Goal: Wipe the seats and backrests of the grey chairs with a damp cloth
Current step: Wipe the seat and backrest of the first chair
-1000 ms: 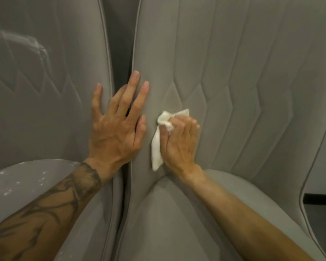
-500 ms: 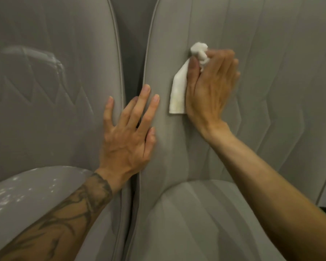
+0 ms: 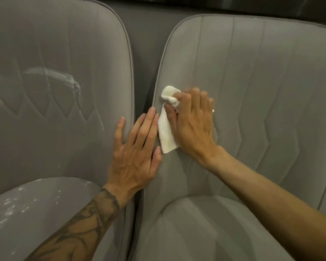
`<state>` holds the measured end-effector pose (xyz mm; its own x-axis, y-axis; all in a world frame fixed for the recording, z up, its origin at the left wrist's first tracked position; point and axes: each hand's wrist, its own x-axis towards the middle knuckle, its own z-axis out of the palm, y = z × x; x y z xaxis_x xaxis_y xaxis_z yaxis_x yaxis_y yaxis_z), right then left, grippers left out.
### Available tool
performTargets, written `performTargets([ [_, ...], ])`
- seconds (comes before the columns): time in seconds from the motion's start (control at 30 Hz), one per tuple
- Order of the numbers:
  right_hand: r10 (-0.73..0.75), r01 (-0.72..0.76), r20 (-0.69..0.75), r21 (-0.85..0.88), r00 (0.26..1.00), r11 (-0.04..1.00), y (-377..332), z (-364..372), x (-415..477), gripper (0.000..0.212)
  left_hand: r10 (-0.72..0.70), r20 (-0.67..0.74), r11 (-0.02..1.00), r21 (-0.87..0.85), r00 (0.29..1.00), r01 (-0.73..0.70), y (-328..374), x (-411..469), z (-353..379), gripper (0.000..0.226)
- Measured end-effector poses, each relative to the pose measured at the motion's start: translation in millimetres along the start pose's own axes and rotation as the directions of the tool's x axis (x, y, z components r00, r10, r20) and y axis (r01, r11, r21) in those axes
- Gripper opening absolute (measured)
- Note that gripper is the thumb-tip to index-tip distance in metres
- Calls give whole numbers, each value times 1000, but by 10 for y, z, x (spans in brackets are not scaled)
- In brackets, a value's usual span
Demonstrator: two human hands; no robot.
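Plainly, cloth [image 3: 166, 134] sits gripped under right hand [image 3: 193, 127], beside left hand [image 3: 135, 159].

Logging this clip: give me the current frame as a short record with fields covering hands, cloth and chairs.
left hand: flat, fingers straight, resting across the gap between the two backrests
right hand: holds the cloth, pressing it on the right chair backrest near its left edge
cloth: white, bunched at the top, a flap hanging below
left chair backrest: shiny streaks, looks damp
left chair seat: glistening spots
right chair seat: matte, no spots visible
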<state>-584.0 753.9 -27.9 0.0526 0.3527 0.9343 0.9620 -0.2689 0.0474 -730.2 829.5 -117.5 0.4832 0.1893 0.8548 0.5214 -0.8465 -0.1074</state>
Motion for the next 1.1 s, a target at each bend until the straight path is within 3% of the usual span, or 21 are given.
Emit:
performTargets([
  [0.1, -89, 87, -11, -102, 996, 991, 202, -9, 504, 34, 3, -4, 1000, 2, 1000, -3, 8, -6, 4, 67],
  [0.2, 40, -61, -124, -175, 991, 983, 208, 45, 985, 33, 1, -9, 1000, 11, 1000, -1, 5, -15, 6, 67],
  [0.27, 93, -113, -131, -156, 987, 981, 61, 56, 822, 34, 11, -13, 1000, 9, 1000, -11, 13, -10, 4, 66],
  [0.37, -134, 139, 58, -96, 989, 986, -8, -47, 507, 33, -1, -24, 1000, -20, 1000, 0, 21, -5, -8, 65],
  [0.43, -194, 203, 75, -126, 978, 971, 122, -59, 769, 36, 0, -26, 1000, -23, 1000, -1, 31, -6, -15, 65],
  [0.53, -11, -2, -57, -229, 998, 973, 194, 23, 1117, 35, -4, -43, 1000, -29, 999, 2, 25, -18, 3, 64],
  [0.6, -12, -1, -69, -192, 998, 981, 64, 47, 864, 30, -11, -60, 999, -44, 998, 8, 25, -21, 21, 62],
  [0.73, -65, 66, 129, -1, 989, 998, -179, -89, -199, 28, -102, -112, 981, -177, 988, 82, 14, -66, 10, 49],
  [0.83, -84, 85, 225, 7, 971, 996, -227, -175, -562, 28, -67, -47, 971, -234, 997, 55, -8, -333, -63, 49],
  [0.9, -101, 109, 154, -47, 983, 993, -196, -146, -354, 27, -5, 23, 977, -214, 1000, 9, -16, -585, -128, 53],
  [1.03, 107, -105, 16, -83, 994, 991, -212, -2, 151, 28, 16, 95, 989, -148, 995, -2, 38, -849, -217, 56],
  [1.1, 101, -99, 31, -65, 994, 993, -314, 31, -121, 26, -7, 117, 988, -150, 993, 24, 78, -869, -264, 56],
])
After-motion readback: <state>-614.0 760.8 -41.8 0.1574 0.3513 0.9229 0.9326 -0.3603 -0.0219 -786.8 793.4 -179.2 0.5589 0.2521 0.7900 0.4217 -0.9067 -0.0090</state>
